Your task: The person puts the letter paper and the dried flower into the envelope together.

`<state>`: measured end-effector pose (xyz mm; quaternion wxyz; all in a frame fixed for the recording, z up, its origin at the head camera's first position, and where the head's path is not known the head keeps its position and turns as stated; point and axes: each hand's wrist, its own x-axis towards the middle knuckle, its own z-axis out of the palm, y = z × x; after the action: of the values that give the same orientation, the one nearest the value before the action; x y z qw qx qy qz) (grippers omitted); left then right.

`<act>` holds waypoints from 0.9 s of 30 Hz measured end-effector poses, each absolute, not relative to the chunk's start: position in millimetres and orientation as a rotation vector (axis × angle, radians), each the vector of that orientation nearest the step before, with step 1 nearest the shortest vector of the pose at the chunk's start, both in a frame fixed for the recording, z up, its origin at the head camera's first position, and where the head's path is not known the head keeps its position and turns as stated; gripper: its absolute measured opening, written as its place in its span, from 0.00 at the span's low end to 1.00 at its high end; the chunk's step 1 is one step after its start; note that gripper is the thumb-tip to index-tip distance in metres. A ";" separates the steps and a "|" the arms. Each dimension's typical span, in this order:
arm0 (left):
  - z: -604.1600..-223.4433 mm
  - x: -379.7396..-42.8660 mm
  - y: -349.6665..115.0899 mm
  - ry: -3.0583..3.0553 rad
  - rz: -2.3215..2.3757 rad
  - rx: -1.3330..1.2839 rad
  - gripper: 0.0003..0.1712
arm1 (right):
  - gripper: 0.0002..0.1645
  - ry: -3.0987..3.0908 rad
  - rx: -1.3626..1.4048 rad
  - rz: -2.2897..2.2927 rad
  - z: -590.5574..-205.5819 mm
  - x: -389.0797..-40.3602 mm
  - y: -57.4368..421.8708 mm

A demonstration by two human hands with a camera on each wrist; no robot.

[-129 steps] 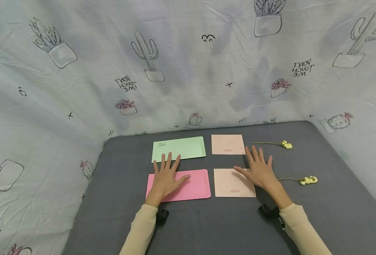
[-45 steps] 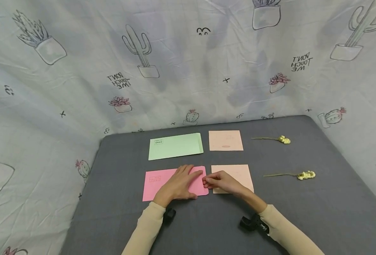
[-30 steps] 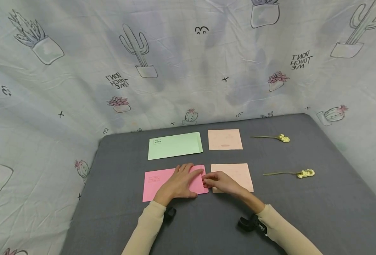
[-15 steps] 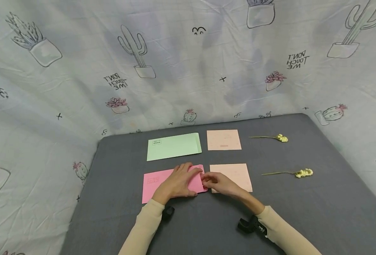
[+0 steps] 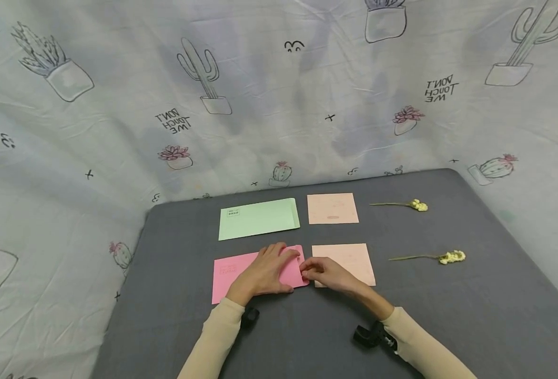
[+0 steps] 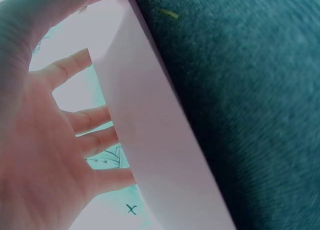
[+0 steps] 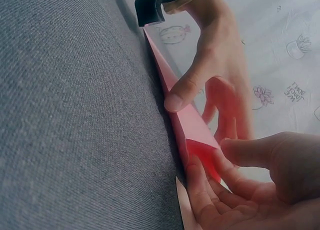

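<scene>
A pink envelope lies at the near left, its right end bowed up into a gaping mouth. My left hand spans that end, thumb on the near long edge and fingers at the far edge. In the left wrist view the envelope looks pale, with the left fingers reaching behind it. At the mouth, my right hand pinches the paper edge with thumb and forefinger. The right wrist view shows other right fingertips at the opening of the envelope.
A green envelope lies beyond the pink one. Two peach cards sit to the right, the nearer card partly under my right hand. Two yellow flower stems lie farther right on the grey tabletop. Patterned cloth hangs behind.
Both hands came from lying spread to the right end of the pink envelope. Its mouth has bowed up under them. Over the last second the hands have barely moved.
</scene>
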<state>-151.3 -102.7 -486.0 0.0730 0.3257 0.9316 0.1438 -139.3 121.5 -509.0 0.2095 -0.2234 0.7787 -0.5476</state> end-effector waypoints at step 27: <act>-487.9 -151.7 -97.0 2.810 0.400 0.935 0.47 | 0.18 2.178 -0.606 -1.527 -505.5 -141.0 126.1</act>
<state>-151.7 -97.0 -487.9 0.0766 0.3120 0.9376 0.1333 -141.0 126.1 -505.5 0.2051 -0.2175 0.7813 -0.5478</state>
